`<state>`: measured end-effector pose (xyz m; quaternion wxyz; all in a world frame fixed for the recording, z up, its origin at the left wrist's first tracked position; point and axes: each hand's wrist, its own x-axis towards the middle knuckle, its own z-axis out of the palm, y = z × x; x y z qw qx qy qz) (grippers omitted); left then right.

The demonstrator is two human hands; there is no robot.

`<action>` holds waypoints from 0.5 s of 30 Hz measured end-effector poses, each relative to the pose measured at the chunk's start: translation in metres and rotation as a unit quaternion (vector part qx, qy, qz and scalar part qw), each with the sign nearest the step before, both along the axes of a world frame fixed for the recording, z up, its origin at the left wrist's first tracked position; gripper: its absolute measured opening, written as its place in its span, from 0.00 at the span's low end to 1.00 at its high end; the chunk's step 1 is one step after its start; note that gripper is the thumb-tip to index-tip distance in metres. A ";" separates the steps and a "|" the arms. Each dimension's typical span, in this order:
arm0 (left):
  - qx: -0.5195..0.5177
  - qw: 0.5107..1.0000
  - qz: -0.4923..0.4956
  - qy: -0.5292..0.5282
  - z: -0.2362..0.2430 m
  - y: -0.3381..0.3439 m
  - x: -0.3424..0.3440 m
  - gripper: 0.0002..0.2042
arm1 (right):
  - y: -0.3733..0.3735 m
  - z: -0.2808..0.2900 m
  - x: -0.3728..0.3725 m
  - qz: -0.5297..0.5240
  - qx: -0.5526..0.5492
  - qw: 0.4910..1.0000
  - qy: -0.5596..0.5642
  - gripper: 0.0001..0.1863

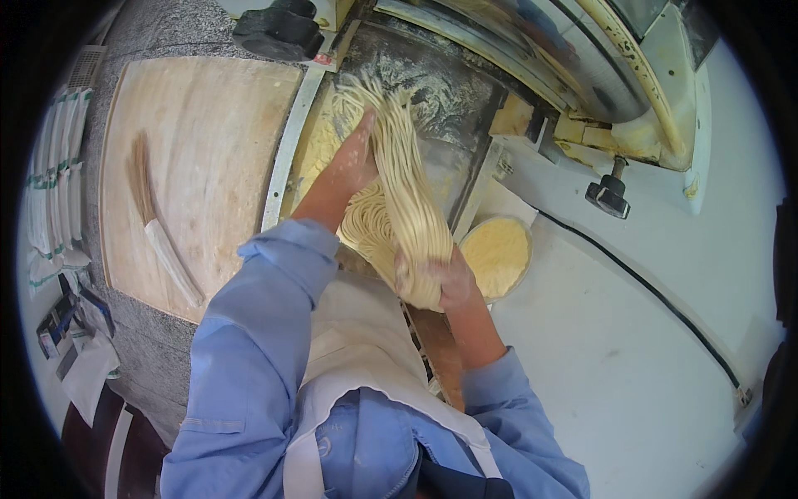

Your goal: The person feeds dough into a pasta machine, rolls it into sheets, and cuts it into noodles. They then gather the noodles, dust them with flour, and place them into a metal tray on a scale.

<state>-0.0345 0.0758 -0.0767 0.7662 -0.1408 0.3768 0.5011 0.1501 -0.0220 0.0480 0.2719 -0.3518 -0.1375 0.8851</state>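
Observation:
A long bundle of pale fresh noodles (pixel 407 166) hangs between my hands over a flour-dusted metal surface (pixel 440 96). My left hand (pixel 355 158) holds the bundle near its upper end, fingers closed and partly hidden by the strands. Lower down, my right hand (pixel 445 279) grips the folded other end, blurred slightly at the fingers. More looped noodles (pixel 363 218) lie beneath and left of the bundle. A round container of yellow powder (pixel 499 254) stands just right of my right hand.
At left, a wooden board (pixel 216 133) carries a brush with a pale handle (pixel 170 254). Stacked white packets (pixel 54 183) line the far left. A machine with a metal roller (pixel 586 62) and black knobs (pixel 607 195) borders the top right. A black cable (pixel 657 295) crosses the white surface.

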 end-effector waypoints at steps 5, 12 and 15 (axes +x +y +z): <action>-0.005 0.961 -0.208 0.182 0.012 -0.072 -0.027 0.42 | 0.029 -0.038 -0.007 -0.118 -0.099 0.987 0.049 0.17; 0.369 0.814 -0.341 0.290 0.082 -0.104 0.011 0.35 | 0.035 -0.009 -0.010 -0.154 -0.093 0.981 0.073 0.19; 0.395 0.801 -0.354 0.278 0.108 -0.090 0.014 0.34 | 0.042 0.018 -0.016 -0.154 -0.061 0.980 0.107 0.19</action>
